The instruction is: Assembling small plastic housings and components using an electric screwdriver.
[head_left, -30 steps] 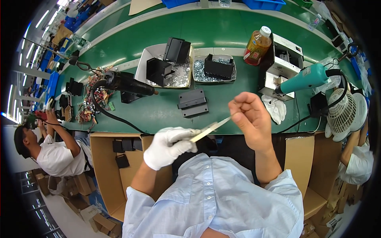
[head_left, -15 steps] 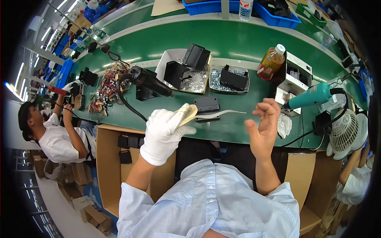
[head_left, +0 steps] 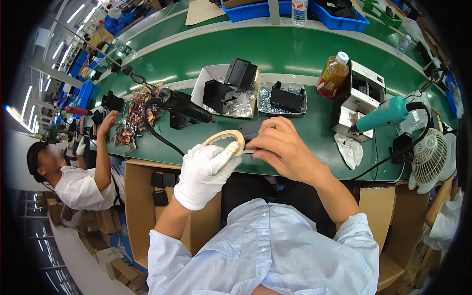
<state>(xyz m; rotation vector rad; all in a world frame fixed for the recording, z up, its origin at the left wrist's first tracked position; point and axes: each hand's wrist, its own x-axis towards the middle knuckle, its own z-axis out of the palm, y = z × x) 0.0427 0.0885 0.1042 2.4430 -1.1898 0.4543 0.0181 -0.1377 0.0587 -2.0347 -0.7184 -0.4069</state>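
Note:
My left hand (head_left: 205,169), in a white cotton glove, grips a roll of cream masking tape (head_left: 240,139) above the near edge of the green bench. The roll is tilted, so its ring shows. A short pale loose end of tape (head_left: 249,151) runs from the roll to my right hand (head_left: 287,152). That hand is bare, its thumb and fingers closed in a pinch on the tape right beside the roll. Behind the fingers lies a black metal bracket (head_left: 250,129), partly hidden.
Beyond are a screw box with black brackets (head_left: 198,91), a washer tray (head_left: 306,105) and a drink bottle (head_left: 333,74). A black screwdriver (head_left: 184,105) hangs left, a teal one (head_left: 383,117) right. A white glove (head_left: 349,150) and fan (head_left: 427,156) are rightward. A co-worker (head_left: 81,179) sits left.
My right hand has moved left from open space to the roll and closed on the tape's loose end. The roll has turned, showing more of its ring. The co-worker's arm has shifted.

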